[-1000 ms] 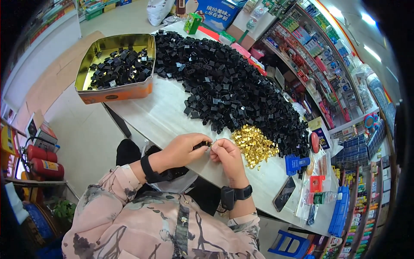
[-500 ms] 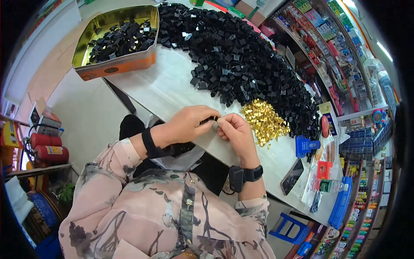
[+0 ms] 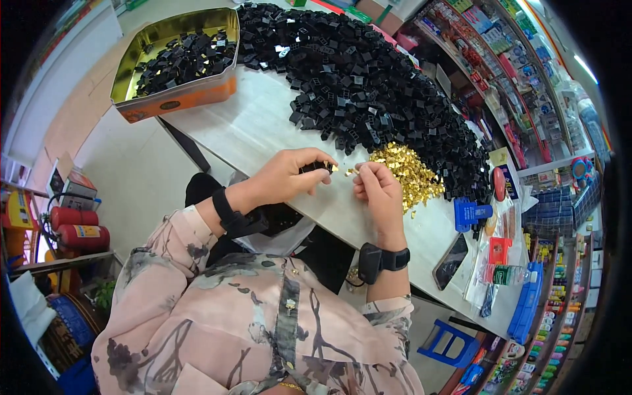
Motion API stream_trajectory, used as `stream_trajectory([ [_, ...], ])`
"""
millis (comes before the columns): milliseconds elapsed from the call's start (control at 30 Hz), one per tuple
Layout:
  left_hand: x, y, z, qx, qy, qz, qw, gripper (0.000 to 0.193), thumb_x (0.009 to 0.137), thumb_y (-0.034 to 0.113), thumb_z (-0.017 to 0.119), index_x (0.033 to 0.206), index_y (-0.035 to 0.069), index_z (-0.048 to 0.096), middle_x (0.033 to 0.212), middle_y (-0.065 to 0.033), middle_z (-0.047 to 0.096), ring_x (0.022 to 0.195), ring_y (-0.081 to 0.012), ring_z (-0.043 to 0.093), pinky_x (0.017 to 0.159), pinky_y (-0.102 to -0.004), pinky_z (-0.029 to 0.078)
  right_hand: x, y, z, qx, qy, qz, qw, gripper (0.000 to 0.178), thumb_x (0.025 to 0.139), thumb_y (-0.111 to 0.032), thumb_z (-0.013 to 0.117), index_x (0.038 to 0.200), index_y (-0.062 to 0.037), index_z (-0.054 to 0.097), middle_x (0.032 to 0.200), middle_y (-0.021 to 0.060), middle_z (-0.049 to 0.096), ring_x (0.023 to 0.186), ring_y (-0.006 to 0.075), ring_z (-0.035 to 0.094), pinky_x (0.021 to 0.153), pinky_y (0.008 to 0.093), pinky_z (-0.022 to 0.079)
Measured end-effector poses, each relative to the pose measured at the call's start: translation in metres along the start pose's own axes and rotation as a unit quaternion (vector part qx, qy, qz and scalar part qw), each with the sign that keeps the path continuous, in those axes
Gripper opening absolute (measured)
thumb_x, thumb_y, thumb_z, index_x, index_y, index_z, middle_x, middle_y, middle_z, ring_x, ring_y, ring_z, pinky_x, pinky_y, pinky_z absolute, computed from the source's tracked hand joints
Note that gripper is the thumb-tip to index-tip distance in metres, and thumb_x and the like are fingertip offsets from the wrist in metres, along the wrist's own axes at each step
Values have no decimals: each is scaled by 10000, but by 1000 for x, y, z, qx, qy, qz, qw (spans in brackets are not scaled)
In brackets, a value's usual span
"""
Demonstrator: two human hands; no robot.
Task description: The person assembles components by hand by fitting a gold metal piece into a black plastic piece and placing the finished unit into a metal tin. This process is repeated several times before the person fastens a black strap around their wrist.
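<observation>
My left hand pinches a small black plastic piece between thumb and fingers, with a bit of gold showing at its right end. A short gap to the right, my right hand holds a tiny gold metal piece at its fingertips. Both hands are above the near edge of the white table. Beside my right hand lies a heap of small gold pieces. Behind it spreads a large pile of black plastic pieces; my fingers partly hide the held piece.
An orange and gold tin with black pieces inside stands at the table's far left. To the right lie a phone, a blue plastic item and a clear bottle. A blue stool is below; stocked shelves line the right.
My hands have parted from their touching position. The right hand has moved slightly right and up toward the gold heap, and a gold piece now shows at its fingertips.
</observation>
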State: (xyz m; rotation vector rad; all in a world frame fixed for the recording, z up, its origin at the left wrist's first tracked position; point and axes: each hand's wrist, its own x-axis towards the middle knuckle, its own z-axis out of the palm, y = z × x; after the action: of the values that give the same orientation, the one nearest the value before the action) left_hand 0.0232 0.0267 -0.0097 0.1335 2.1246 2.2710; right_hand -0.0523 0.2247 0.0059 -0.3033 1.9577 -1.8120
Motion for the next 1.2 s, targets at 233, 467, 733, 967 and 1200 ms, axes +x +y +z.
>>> stream_trajectory([
  [233, 12, 22, -41, -167, 126, -84, 974, 188, 884, 218, 541, 978, 56, 554, 772, -9, 561, 664, -84, 577, 507, -201, 426, 5, 4, -16, -273, 81, -126, 950, 171, 852, -162, 606, 944, -18, 616, 714, -22, 559, 616, 58, 509, 564, 202, 427],
  [467, 36, 17, -60, 214, 174, 18, 961, 186, 833, 162, 555, 991, 65, 543, 789, -49, 565, 722, -159, 578, 576, -266, 453, -1, -4, 2, -420, 70, -184, 886, 179, 782, -144, 657, 906, -18, 628, 697, 41, 581, 597, 106, 548, 559, 240, 446],
  [733, 40, 14, -54, 575, 101, 63, 809, 256, 796, 200, 599, 994, 54, 528, 893, -162, 603, 809, -339, 581, 690, -405, 462, 3, 4, -1, -394, 58, -214, 892, 146, 767, -131, 663, 850, -16, 625, 722, 68, 601, 596, 131, 568, 572, 247, 459],
  [967, 31, 26, -53, 531, 95, -6, 842, 243, 793, 221, 609, 933, 45, 517, 859, -154, 613, 849, -349, 578, 718, -415, 458, 4, 7, -3, -254, 60, -172, 950, 119, 805, -130, 642, 835, -18, 616, 731, 42, 616, 597, 102, 560, 574, 230, 456],
  [1200, 32, 13, -60, 584, 78, 29, 807, 289, 786, 214, 627, 967, 18, 517, 850, -176, 598, 805, -362, 580, 692, -416, 460, 6, 11, -7, -162, 13, -146, 976, 111, 811, -87, 635, 889, -12, 608, 772, -1, 612, 658, 58, 546, 609, 203, 449],
])
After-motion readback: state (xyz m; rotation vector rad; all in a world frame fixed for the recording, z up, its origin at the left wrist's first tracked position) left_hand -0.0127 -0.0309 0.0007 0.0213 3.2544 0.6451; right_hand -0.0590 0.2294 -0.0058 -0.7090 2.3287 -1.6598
